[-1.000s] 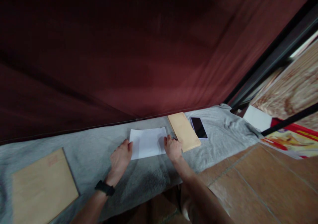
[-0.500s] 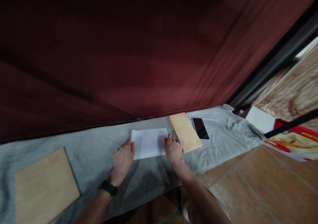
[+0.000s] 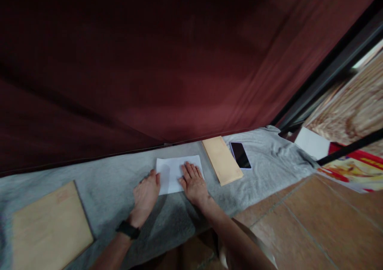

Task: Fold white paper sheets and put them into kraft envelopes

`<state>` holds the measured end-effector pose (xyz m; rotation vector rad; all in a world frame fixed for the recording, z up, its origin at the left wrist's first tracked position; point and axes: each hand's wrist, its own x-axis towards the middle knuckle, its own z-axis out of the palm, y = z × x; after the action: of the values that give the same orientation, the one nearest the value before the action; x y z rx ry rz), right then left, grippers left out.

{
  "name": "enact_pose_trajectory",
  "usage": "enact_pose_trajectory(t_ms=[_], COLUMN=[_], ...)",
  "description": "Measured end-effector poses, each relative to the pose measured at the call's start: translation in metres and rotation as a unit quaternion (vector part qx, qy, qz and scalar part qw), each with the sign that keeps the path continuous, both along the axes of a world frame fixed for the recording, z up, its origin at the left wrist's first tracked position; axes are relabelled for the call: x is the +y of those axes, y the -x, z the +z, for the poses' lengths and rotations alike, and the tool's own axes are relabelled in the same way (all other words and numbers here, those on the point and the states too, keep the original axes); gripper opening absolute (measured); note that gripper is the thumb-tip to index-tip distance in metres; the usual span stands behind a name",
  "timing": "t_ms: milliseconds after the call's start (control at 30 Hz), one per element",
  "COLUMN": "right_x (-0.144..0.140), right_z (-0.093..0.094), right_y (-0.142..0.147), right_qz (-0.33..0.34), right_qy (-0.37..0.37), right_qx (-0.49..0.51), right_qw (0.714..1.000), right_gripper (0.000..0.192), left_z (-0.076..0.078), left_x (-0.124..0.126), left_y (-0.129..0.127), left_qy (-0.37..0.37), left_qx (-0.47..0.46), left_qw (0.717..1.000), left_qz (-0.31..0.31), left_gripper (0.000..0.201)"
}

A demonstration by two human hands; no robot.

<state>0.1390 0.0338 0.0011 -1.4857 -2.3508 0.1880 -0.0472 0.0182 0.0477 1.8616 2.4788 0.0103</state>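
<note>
- Nearest the camera, the person's two bare forearms reached forward over a terracotta tiled floor; a black wristband circled the left wrist.
- A large tan envelope lay flat at the near left of the surface, well apart from both hands.
- The surface was a desk covered by a grey cloth, rumpled towards its right end.
- The left hand rested palm down on the cloth, fingers loosely extended and gripping nothing; its thumb and fingertips touched the left edge of a white sheet of paper.
- The right hand lay open and flat, fingers spread, pressing on the right half of the white sheet of paper and holding nothing.
- The white sheet of paper lay flat on the cloth near the middle of the desk, between the two hands, its far edge close to the back of the desk. Whether it was a single or a folded sheet could not be told.
- A smaller tan envelope lay just right of the sheet, angled, apart from the right hand.
- A dark-screened phone lay face up just beside that envelope, on its right.
- Behind the desk hung a dark red curtain, filling the upper view.
- At the far right, a black frame ran diagonally, with a white sheet and colourful printed material beyond it.
</note>
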Motion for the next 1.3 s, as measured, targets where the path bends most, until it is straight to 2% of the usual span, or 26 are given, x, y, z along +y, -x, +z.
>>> enact_pose_trajectory(t_ms=[333,600,700,800,867,933,1067,1300], right_x=[-0.001,0.000,-0.001,-0.002,-0.002,-0.002,0.000,0.000], right_z=[-0.007,-0.009,-0.008,-0.007,-0.006,-0.005,-0.005,-0.004], right_y=[0.001,0.002,0.003,0.003,0.002,0.001,0.000,-0.001], right_qz=[-0.014,-0.016,-0.018,-0.019,-0.014,-0.007,-0.007,-0.012], right_qy=[-0.013,-0.010,-0.014,-0.013,-0.007,0.000,0.017,0.021], right_qx=[-0.014,-0.026,-0.028,-0.031,-0.035,-0.043,-0.053,-0.040], right_qw=[1.000,0.999,0.999,0.999,0.999,0.999,0.998,0.999], right_gripper=[0.055,0.055,0.055,0.055,0.056,0.056,0.054,0.052], left_z=[0.006,-0.003,-0.008,-0.022,-0.035,-0.048,-0.059,-0.056], left_x=[0.000,-0.003,-0.004,-0.005,-0.005,-0.007,-0.010,-0.013], left_y=[-0.004,0.000,-0.002,-0.012,-0.022,-0.029,-0.034,-0.032], left_qy=[0.000,-0.043,-0.118,-0.196,-0.209,-0.199,-0.170,-0.149], left_qx=[-0.005,0.037,0.046,-0.003,-0.050,-0.070,-0.062,-0.050], left_qw=[1.000,0.998,0.990,0.966,0.944,0.934,0.940,0.948], left_qz=[0.008,-0.011,-0.054,-0.167,-0.251,-0.290,-0.289,-0.276], left_gripper=[0.041,0.046,0.045,0.046,0.049,0.052,0.056,0.054])
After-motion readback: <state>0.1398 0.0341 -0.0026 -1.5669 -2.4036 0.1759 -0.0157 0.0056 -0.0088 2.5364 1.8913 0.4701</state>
